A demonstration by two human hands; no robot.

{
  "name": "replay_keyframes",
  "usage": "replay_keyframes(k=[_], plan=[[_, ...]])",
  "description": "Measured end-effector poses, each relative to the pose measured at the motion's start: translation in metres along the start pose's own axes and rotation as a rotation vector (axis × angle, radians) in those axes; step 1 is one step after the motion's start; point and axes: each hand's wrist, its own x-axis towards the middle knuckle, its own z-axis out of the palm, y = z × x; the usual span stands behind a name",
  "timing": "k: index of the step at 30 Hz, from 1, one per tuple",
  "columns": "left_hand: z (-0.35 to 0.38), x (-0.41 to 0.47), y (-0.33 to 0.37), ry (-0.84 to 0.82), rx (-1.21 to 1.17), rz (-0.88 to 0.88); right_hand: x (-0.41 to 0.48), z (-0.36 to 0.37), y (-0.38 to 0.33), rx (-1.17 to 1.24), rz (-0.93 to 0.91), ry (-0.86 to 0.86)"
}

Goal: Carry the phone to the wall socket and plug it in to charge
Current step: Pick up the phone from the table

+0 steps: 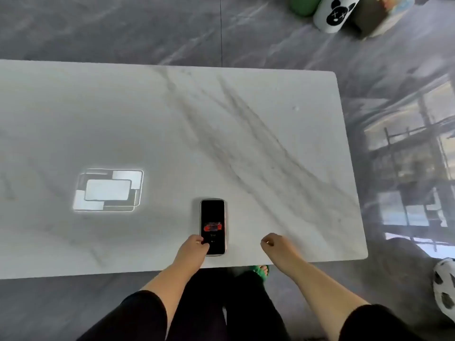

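No readable text anywhere. Phone [212, 227] screen shows small characters under a red graphic (too blurred to read); stool [333, 13] has 2 x-shaped panda eyes.

Glossy marble-look table [246, 119]; glassy phone [213, 217], metallic rim.

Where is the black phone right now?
The black phone lies flat near the white marble table's front edge, under the left hand's fingertips.
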Motion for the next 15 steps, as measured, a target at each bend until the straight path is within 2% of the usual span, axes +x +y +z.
replay_keyframes(k=[3,6,10,15], plan=[[0.021,0.026,0.004,0.19,0.034,-0.001,0.039,0.012,0.0,-0.224,0.001,0.118],[0.043,0.042,0.014,0.329,0.074,-0.037,0.067,0.026,0.0,-0.328,-0.018,0.15],[0.071,0.057,0.022,0.528,0.092,-0.078,0.094,0.043,0.012,-0.396,0.004,0.126],[0.098,0.066,0.029,0.653,0.077,-0.127,0.107,0.051,0.015,-0.41,0.095,0.052]])
